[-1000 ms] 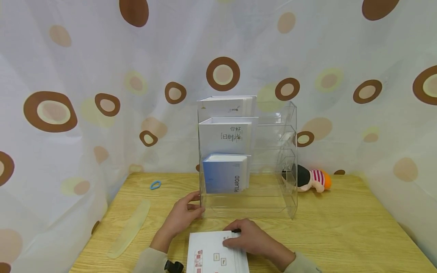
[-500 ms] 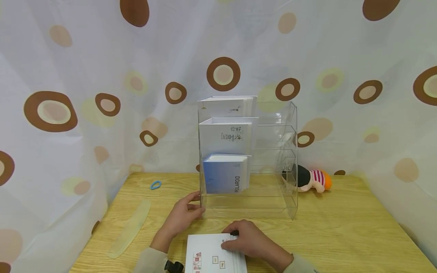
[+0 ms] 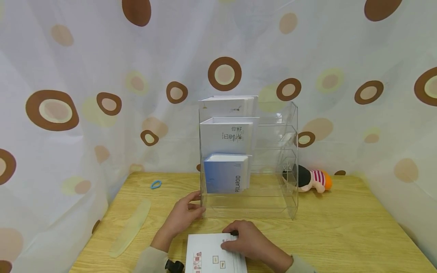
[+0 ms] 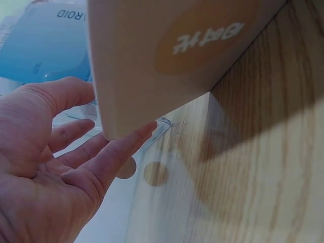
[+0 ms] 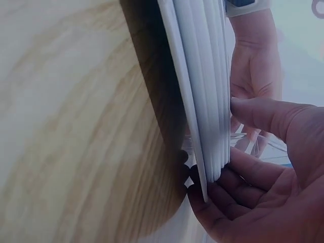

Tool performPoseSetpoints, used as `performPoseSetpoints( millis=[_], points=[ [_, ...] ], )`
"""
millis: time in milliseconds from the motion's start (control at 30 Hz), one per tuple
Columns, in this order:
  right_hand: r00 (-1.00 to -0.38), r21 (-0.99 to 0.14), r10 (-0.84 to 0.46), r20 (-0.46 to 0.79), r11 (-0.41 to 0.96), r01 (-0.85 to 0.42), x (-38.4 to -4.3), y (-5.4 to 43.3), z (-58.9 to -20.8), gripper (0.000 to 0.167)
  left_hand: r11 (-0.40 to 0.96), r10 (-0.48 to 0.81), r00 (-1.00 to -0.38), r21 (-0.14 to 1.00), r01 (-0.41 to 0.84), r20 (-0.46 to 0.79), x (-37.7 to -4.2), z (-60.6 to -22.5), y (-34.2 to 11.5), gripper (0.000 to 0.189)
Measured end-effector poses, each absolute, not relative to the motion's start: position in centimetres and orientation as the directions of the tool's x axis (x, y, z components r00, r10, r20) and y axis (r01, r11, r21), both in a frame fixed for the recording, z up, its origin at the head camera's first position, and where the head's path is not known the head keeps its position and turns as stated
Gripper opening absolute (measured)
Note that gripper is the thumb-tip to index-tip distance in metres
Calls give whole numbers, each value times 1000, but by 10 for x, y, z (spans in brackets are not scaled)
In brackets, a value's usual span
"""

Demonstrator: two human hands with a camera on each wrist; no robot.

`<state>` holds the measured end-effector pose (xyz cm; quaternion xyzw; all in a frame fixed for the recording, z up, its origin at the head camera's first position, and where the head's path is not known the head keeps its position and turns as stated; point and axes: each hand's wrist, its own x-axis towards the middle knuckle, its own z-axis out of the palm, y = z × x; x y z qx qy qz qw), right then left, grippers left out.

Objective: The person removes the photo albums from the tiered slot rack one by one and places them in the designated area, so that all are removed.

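Observation:
My right hand (image 3: 250, 240) grips a white photo album (image 3: 208, 252) by its far right corner, thumb on the cover and fingers curled at the edge. In the right wrist view the album's thick pages (image 5: 205, 86) show edge-on, with the right hand (image 5: 263, 172) at their end. A clear acrylic rack (image 3: 269, 206) stands ahead, holding a blue album (image 3: 223, 176) and two white albums (image 3: 218, 138) in its tiers. At its lower left edge my left hand (image 3: 182, 214) touches it. In the left wrist view the left hand (image 4: 66, 147) has extended fingers, partly hidden by the album (image 4: 147, 66).
A blue ring (image 3: 156, 184) and a pale translucent strip (image 3: 131, 227) lie on the left of the wooden table (image 3: 341, 227). Behind the rack's right side lies a doll (image 3: 312, 178) in stripes. A patterned white curtain (image 3: 259, 45) surrounds the table.
Over the second, my right hand and the album shifted slightly toward me and to the left, then stayed nearly still. The left hand keeps its place at the rack.

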<state>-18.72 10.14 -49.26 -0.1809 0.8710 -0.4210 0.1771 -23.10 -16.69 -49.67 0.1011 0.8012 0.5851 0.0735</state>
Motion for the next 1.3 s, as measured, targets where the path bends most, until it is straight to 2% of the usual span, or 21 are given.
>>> performPoseSetpoints(
  millis=[100, 300, 433, 533, 833, 1300],
  points=[
    [-884, -792, -444, -147, 588, -164, -192, 102, -507, 35, 303, 250, -968, 949, 85, 7, -231, -495, -166, 62],
    [-883, -802, -452, -126, 570, -178, -214, 111, -560, 41, 312, 245, -970, 947, 81, 3, -231, -494, -166, 62],
    [-871, -834, -476, -117, 523, -174, -219, 115, -570, 40, 312, 241, -971, 947, 80, 3, -231, -494, -166, 62],
    [-871, -846, -474, -126, 510, -155, -212, 115, -556, 39, 309, 241, -971, 947, 82, 5, -231, -494, -166, 62],
    [-920, -877, -381, -88, 467, -109, -181, 106, -473, 32, 299, 239, -971, 951, 78, 4, -231, -496, -166, 61],
    [-966, -885, -259, 18, 444, -136, -195, 114, -440, 31, 306, 252, -968, 948, 89, 10, -231, -496, -167, 62]
  ],
)
